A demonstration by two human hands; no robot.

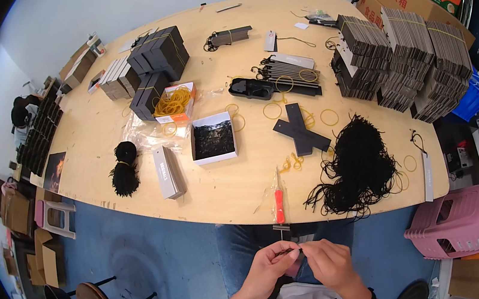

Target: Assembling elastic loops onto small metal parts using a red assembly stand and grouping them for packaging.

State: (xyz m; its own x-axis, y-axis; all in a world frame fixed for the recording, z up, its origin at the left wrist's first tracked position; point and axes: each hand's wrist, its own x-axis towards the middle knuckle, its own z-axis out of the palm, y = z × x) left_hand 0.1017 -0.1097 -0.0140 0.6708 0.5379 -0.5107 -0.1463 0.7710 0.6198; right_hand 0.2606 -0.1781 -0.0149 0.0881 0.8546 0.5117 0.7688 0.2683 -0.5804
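Left hand (274, 264) closed, pinching a thin, black, string-like cord (284, 252). Cord sits between both hands, below the pale wooden worktop's (228, 202) near edge, axis roughly left-right. Right hand (331, 263) pinched at cord's right end, nearer the loose black stringy pile (357, 161), ahead-right.

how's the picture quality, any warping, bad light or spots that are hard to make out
Head view: the table bows along its near edge, picture corners go black; head view: bright, fairly even light; head view: the black cord pile merges into a dark mass, and the thin dark piece between left hand and right hand is too small to identify.
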